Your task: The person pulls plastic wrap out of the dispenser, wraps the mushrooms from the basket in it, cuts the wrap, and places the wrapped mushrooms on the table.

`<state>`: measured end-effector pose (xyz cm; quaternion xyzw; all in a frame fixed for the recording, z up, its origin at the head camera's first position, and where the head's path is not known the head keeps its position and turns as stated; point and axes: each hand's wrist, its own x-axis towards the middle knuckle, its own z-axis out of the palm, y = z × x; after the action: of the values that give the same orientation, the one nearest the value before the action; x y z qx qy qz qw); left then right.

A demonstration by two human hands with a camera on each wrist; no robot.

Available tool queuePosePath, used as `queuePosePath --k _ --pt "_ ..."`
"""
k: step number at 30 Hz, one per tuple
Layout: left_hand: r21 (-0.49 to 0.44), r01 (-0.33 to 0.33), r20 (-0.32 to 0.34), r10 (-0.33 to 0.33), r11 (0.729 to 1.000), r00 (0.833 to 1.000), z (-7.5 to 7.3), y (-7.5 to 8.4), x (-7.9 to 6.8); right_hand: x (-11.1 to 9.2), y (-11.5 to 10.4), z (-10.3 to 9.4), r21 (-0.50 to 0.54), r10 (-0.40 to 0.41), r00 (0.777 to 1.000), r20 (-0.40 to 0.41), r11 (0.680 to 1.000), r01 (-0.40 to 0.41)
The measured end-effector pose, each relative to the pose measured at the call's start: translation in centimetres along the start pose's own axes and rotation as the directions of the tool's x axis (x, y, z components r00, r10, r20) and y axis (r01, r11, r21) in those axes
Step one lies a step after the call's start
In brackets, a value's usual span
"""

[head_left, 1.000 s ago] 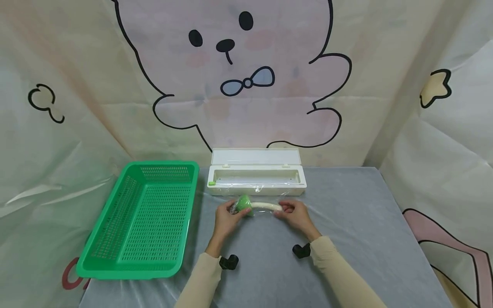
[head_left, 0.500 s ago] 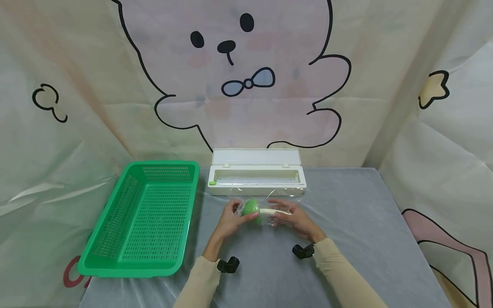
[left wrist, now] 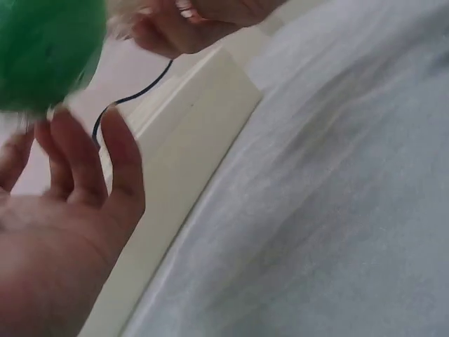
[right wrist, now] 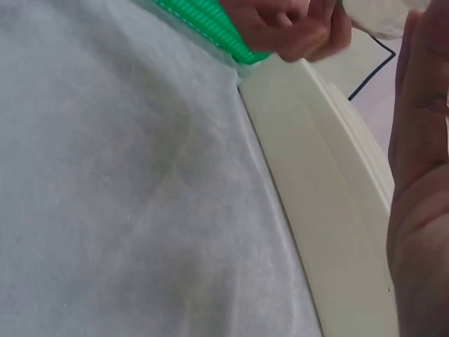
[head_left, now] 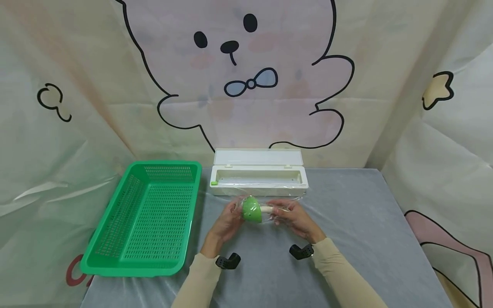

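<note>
A mushroom-shaped thing with a domed green head [head_left: 251, 209] and a slim white stem [head_left: 266, 209] is wrapped in clear plastic film, above the grey table. My left hand [head_left: 227, 221] holds the green head from its left side; its thumb is mostly hidden in the head view. In the left wrist view, bent fingertips [left wrist: 63, 116] meet the underside of the green head. With thumb in front and fingers behind, my right hand [head_left: 296, 218] pinches the stem and film. Just beyond the hands stands a white film dispenser box [head_left: 259, 190], lid up.
A green perforated basket [head_left: 87, 252] stands on the left of the grey cloth-covered table [head_left: 346, 222]. Behind the dispenser hangs a printed curtain [head_left: 292, 115]. Black wrist cameras [head_left: 228, 261] sit on both wrists.
The green head has turned so its dome faces more to the front. My left thumb has left the front of it. The right hand has moved along the stem toward the head.
</note>
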<state>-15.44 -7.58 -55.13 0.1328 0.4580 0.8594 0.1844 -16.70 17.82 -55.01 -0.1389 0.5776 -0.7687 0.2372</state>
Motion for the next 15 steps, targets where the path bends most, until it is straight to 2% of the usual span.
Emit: queuePosePath --k 4,9,12,15 --pt "0.085 0.040 -0.104 -0.031 0.996 0.994 1.1 0.0 0.6 0.2 -0.3 0.4 -0.028 0.010 0.999 0.043 1.000 -0.009" --pt "0.113 0.064 -0.153 -0.046 0.992 0.987 1.8 0.1 1.0 0.3 -0.4 0.7 -0.035 0.017 0.998 0.059 0.999 -0.015" --pt "0.167 0.066 -0.202 -0.031 0.984 0.979 2.1 0.2 1.2 0.3 -0.5 0.9 -0.076 0.013 0.999 0.051 0.997 -0.009" --pt "0.284 0.060 -0.287 0.025 0.957 0.958 2.3 0.2 1.3 0.5 -0.5 1.1 -0.129 0.007 1.000 0.016 0.992 -0.004"
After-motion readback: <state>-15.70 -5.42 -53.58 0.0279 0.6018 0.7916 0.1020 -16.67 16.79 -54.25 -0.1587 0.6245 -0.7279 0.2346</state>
